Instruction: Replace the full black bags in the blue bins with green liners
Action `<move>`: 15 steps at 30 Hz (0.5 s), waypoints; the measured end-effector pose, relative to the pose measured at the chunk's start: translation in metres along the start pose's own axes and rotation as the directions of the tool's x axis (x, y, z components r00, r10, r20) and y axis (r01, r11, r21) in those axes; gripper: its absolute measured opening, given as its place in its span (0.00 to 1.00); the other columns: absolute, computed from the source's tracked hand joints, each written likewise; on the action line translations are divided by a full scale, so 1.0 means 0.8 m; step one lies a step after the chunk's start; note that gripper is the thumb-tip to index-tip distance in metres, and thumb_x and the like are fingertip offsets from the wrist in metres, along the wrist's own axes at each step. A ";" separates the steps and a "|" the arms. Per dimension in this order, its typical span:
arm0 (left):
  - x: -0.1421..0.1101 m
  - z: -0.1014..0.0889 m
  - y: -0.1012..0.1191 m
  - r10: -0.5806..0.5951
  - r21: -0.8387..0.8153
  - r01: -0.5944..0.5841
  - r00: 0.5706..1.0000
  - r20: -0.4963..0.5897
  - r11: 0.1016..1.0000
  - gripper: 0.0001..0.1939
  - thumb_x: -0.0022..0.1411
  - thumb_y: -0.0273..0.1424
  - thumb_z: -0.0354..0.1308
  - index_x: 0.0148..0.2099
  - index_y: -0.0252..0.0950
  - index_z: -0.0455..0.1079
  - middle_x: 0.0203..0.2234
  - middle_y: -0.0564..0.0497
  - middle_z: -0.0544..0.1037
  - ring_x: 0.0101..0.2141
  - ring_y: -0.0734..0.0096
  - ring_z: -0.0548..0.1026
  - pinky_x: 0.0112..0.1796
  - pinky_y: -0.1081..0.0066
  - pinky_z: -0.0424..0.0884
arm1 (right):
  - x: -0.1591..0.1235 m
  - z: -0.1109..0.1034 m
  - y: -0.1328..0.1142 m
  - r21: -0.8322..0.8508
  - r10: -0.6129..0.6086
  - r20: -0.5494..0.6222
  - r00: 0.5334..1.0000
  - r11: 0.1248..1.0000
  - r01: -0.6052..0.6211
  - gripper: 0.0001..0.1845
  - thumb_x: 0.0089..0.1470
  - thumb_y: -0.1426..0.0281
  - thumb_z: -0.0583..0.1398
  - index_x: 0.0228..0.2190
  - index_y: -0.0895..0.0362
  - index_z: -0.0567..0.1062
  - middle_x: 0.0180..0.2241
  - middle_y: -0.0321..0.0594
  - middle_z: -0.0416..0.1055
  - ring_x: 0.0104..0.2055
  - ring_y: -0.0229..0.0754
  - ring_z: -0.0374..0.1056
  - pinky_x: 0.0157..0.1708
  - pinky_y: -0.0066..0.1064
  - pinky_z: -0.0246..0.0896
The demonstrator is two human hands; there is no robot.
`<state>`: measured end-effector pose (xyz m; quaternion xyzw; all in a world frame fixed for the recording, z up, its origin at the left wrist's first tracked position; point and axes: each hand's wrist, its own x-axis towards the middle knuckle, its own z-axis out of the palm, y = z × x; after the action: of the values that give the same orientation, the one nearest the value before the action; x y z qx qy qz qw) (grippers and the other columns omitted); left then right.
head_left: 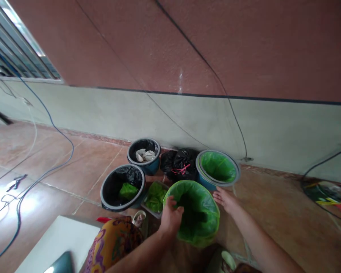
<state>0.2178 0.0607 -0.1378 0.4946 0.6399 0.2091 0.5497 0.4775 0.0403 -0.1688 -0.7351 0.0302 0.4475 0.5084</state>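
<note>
In front of me stands a bin lined with a green plastic bag (pixel 199 223), its liner folded over the rim. My left hand (pixel 170 220) is at the bin's left rim, thumb and fingers apart and slightly curled; whether it touches the liner I cannot tell. Just off the right rim is my right hand (pixel 226 200), fingers stretched out and holding nothing. Beyond it, a blue bin with a green liner (pixel 218 167) stands against the wall. A clear container of folded green bags (pixel 155 197) sits left of the front bin.
Two black-lined bins stand at left, one holding a green bundle (pixel 127 191), the other crumpled white material (pixel 145 155). Tied black bags (pixel 183 163) lean by the wall (pixel 159 113). Cables (pixel 49 170) cross the floor at left; a white board (pixel 59 242) lies near my knee.
</note>
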 end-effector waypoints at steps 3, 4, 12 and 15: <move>0.035 0.005 0.056 0.142 0.041 -0.150 0.979 0.149 0.988 0.23 0.50 0.25 0.60 0.51 0.35 0.67 0.41 0.48 0.75 0.35 0.73 0.73 0.34 0.75 0.68 | 0.024 0.002 -0.006 0.223 0.105 -0.004 0.994 0.970 -0.101 0.10 0.61 0.70 0.53 0.27 0.55 0.63 0.22 0.33 0.66 0.23 0.33 0.67 0.27 0.24 0.69; 0.046 0.008 0.069 0.140 0.029 -0.148 0.974 0.177 0.989 0.21 0.51 0.25 0.59 0.49 0.34 0.67 0.37 0.49 0.75 0.33 0.74 0.73 0.32 0.76 0.67 | 0.034 0.004 -0.008 0.279 0.126 -0.001 0.992 0.953 -0.120 0.10 0.62 0.71 0.52 0.27 0.55 0.62 0.21 0.33 0.66 0.22 0.32 0.67 0.26 0.23 0.68; 0.066 0.034 0.100 0.074 -0.067 -0.055 0.938 0.337 0.996 0.23 0.54 0.31 0.58 0.53 0.33 0.64 0.32 0.51 0.75 0.28 0.76 0.73 0.27 0.78 0.63 | 0.093 0.019 -0.006 0.491 0.228 0.002 0.974 0.848 -0.199 0.08 0.60 0.75 0.54 0.28 0.56 0.65 0.23 0.33 0.67 0.23 0.32 0.67 0.24 0.21 0.68; 0.069 0.035 0.104 0.145 -0.017 -0.149 0.924 0.353 0.989 0.23 0.54 0.31 0.58 0.52 0.32 0.65 0.33 0.50 0.76 0.28 0.76 0.73 0.27 0.78 0.63 | 0.100 0.018 -0.003 0.496 0.222 -0.027 0.975 0.849 -0.180 0.09 0.59 0.76 0.55 0.27 0.55 0.65 0.22 0.32 0.66 0.22 0.31 0.66 0.24 0.21 0.68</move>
<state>0.2817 0.1358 -0.1065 0.5734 0.4929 0.1542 0.6360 0.5175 0.0853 -0.2233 -0.5926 0.2407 0.4448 0.6269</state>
